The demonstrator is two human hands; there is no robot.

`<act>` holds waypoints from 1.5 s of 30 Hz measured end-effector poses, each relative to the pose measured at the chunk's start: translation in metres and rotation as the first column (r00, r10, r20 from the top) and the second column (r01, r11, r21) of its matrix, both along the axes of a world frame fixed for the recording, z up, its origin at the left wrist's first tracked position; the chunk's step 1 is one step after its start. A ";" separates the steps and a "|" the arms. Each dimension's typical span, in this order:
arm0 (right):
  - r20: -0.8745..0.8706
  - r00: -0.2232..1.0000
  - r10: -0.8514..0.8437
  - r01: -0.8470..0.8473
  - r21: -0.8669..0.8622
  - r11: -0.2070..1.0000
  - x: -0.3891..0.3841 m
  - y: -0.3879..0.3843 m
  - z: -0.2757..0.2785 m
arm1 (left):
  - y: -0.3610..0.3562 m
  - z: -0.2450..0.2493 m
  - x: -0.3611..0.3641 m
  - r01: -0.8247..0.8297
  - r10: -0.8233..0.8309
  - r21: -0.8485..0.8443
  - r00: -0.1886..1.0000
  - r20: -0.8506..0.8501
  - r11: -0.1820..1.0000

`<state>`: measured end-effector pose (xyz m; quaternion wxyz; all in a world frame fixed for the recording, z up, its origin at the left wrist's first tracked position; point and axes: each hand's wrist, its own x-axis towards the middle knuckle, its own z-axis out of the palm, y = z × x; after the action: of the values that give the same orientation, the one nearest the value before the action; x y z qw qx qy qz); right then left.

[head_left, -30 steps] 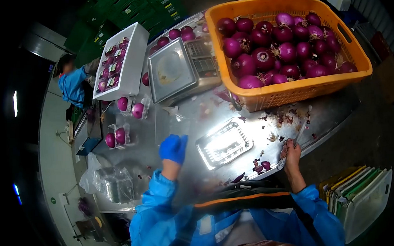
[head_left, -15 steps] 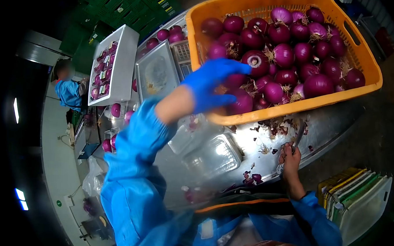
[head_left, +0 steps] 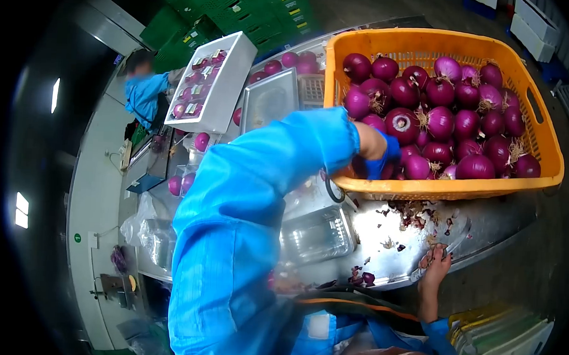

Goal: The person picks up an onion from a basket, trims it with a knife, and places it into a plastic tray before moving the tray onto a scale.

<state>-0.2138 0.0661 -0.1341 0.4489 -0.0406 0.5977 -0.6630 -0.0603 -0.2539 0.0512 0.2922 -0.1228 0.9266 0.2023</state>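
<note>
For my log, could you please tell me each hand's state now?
Left hand: among the onions, cannot be told.
Right hand: closed on knife.

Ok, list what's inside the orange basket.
Red onions fill the orange basket; the gloved left hand reaches in at its near-left corner. Lower layers and the hand's grip are hidden.

Gloved left hand [head_left: 382, 157] (blue, fingers hidden) inside the orange basket [head_left: 443, 189] of red onions [head_left: 439, 121], centre right; bare right hand [head_left: 434, 265] grips a knife [head_left: 450, 245] on the steel table [head_left: 486, 215], lower right; clear tray [head_left: 317, 233] at centre.
</note>
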 end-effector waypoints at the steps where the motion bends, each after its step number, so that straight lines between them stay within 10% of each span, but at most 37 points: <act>1: 0.006 1.000 -0.003 0.003 -0.001 1.000 0.004 0.001 0.007 | 0.002 0.019 0.003 -0.071 0.073 0.034 0.993 -0.092 0.997; 4: -0.175 0.980 0.094 -0.092 0.020 0.996 0.010 0.012 0.000 | 0.016 0.063 0.015 -0.354 0.487 0.378 0.799 -0.352 0.855; 7: -0.304 0.921 0.243 -0.278 -0.075 0.958 0.019 0.010 0.035 | 0.053 0.080 0.027 -0.208 0.848 0.930 0.505 -0.162 0.302; 13: -0.920 0.391 0.022 -0.371 -0.135 0.919 0.023 -0.008 0.160 | 0.151 0.053 0.046 0.086 0.870 0.944 0.423 0.254 -0.318; 20: -0.989 -0.139 -0.040 -0.334 0.009 0.943 0.029 0.007 0.184 | 0.223 0.029 0.052 -0.051 0.956 0.989 0.253 0.146 -0.137; 31: -0.968 -0.228 0.102 -0.268 0.163 0.949 0.030 0.025 0.136 | 0.253 -0.012 0.069 -0.033 0.985 0.995 0.143 0.093 -0.089; 34: -0.981 -0.161 0.107 -0.300 0.152 0.942 0.032 0.035 0.133 | 0.253 -0.023 0.074 -0.025 0.997 1.000 0.074 -0.012 0.014; 37: -0.910 0.367 0.192 -0.472 -0.004 0.882 0.045 0.036 0.124 | 0.252 -0.028 0.074 -0.231 0.924 0.897 0.021 -0.382 0.376; 39: -0.424 0.774 0.470 -0.581 -0.181 0.793 0.052 0.035 0.115 | 0.261 -0.022 0.071 -0.266 0.905 0.872 -0.001 -0.426 0.410; 41: -0.078 0.860 0.504 -0.507 -0.235 0.829 0.062 0.034 0.113 | 0.261 -0.031 0.074 -0.215 0.950 0.929 -0.009 -0.311 0.302; 45: -0.568 0.689 0.451 -0.545 0.005 0.839 0.056 0.025 0.104 | 0.256 -0.031 0.076 -0.162 0.986 0.987 0.162 0.033 -0.006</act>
<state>-0.1582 0.0914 -0.0305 0.4169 -0.4260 0.6099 -0.5222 0.0156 0.0022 0.0206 -0.2521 -0.3045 0.4881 0.7782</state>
